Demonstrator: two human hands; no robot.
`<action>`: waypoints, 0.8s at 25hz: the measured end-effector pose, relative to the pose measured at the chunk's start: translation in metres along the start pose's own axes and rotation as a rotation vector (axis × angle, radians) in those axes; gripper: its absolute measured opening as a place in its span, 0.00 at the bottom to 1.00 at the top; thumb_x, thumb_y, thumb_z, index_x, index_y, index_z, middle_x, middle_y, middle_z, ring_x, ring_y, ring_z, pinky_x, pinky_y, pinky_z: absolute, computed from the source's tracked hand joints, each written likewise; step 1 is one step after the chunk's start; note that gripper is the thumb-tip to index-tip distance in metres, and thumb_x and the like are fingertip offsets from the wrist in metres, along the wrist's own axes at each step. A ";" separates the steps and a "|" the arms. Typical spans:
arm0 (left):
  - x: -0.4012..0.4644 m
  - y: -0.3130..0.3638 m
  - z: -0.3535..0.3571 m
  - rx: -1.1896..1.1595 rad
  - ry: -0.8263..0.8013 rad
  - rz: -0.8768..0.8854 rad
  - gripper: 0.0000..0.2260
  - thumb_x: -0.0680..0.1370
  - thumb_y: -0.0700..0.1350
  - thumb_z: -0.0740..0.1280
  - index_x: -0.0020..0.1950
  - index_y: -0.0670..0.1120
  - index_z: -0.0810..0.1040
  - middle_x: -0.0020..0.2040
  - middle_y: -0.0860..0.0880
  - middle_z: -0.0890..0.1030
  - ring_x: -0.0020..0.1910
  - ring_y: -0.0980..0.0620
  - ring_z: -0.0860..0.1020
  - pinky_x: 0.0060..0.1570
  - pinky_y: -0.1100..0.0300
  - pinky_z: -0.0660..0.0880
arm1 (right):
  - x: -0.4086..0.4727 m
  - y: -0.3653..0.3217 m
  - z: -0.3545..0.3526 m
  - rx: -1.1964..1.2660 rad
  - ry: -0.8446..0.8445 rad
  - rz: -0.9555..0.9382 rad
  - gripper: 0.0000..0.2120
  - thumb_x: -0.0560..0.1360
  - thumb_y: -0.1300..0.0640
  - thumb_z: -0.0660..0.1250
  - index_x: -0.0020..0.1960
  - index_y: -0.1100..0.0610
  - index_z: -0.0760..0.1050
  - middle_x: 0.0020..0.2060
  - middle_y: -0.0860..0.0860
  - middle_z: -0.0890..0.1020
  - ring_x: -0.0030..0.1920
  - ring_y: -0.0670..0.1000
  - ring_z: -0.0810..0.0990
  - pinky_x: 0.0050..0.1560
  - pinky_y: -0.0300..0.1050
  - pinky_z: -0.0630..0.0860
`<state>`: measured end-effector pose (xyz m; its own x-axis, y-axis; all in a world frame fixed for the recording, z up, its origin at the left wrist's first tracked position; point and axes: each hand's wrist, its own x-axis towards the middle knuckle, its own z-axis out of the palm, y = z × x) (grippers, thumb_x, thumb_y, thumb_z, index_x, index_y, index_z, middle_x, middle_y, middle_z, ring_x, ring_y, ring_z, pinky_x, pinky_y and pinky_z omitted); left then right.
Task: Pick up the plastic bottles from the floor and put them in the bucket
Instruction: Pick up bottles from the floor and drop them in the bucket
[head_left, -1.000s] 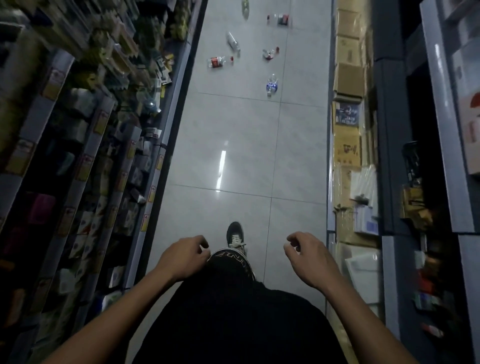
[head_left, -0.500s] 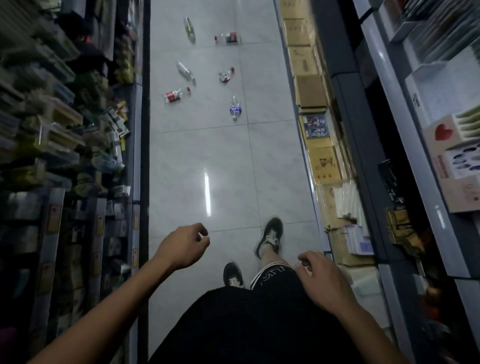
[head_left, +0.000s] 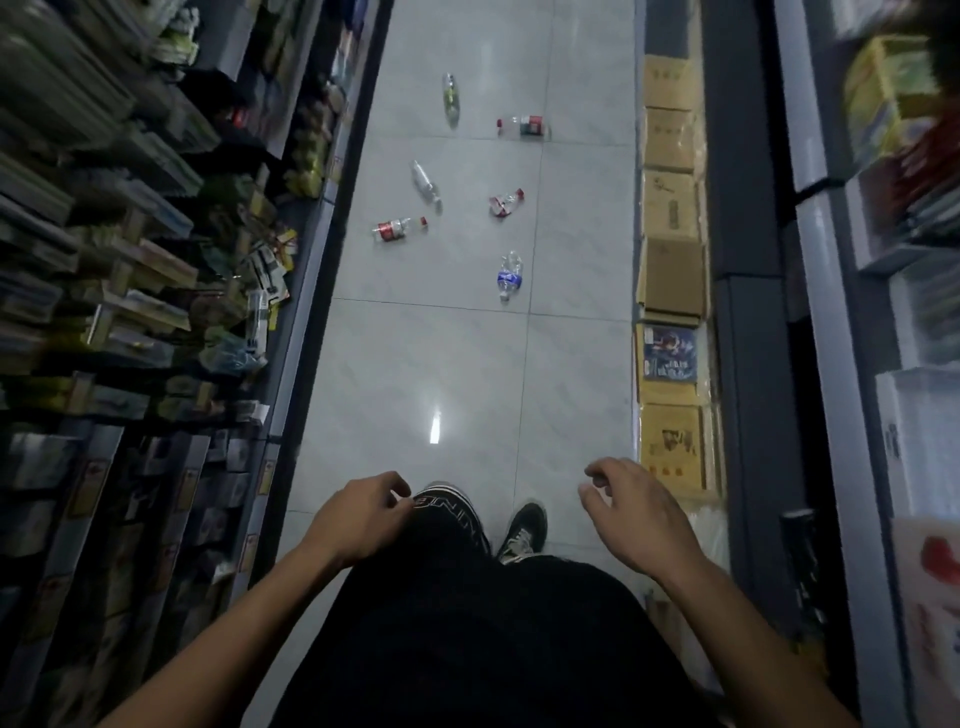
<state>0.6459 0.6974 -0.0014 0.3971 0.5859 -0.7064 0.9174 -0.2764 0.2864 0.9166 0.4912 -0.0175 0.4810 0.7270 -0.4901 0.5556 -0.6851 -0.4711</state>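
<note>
Aisle: floor (head_left: 467, 353) runs between shelves (head_left: 130, 291) on the left and a row of boxes (head_left: 670, 270) on the right.
Bottles: six lie scattered on the floor far ahead, nearest one (head_left: 508, 275) right of centre.
Hands: left hand (head_left: 358, 514) and right hand (head_left: 636, 514) low in front, shoe (head_left: 524, 527) between them.

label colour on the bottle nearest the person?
Blue, on the nearest bottle; head view.

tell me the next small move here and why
Probably keep stepping forward toward the blue-label bottle, the nearest of six lying ahead on the floor. Both the left hand and the right hand hold nothing, and no bottle looks within reach yet. No bucket is visible.
</note>
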 end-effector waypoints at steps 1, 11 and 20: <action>0.009 0.003 -0.007 -0.023 0.007 -0.024 0.14 0.78 0.58 0.62 0.59 0.55 0.80 0.52 0.53 0.85 0.46 0.54 0.82 0.50 0.53 0.80 | 0.023 -0.005 -0.012 -0.018 -0.005 -0.026 0.18 0.80 0.43 0.61 0.65 0.50 0.77 0.56 0.46 0.80 0.55 0.47 0.79 0.55 0.49 0.78; 0.160 0.045 -0.126 -0.099 -0.017 -0.079 0.13 0.80 0.55 0.62 0.60 0.54 0.80 0.52 0.55 0.84 0.48 0.54 0.81 0.51 0.54 0.79 | 0.210 -0.069 -0.097 -0.081 -0.049 -0.052 0.17 0.80 0.44 0.61 0.64 0.51 0.77 0.53 0.46 0.80 0.51 0.46 0.78 0.51 0.49 0.78; 0.315 0.138 -0.277 -0.032 0.008 0.045 0.12 0.79 0.55 0.62 0.59 0.55 0.80 0.52 0.55 0.84 0.49 0.52 0.81 0.53 0.52 0.80 | 0.310 -0.093 -0.167 0.035 -0.028 0.059 0.15 0.81 0.45 0.63 0.64 0.49 0.77 0.54 0.44 0.79 0.53 0.44 0.78 0.55 0.48 0.79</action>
<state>0.9048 1.0545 -0.0055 0.4377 0.5794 -0.6876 0.8991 -0.2780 0.3381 1.1278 0.7881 -0.0031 0.4932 0.6838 -0.5378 0.5020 -0.7286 -0.4660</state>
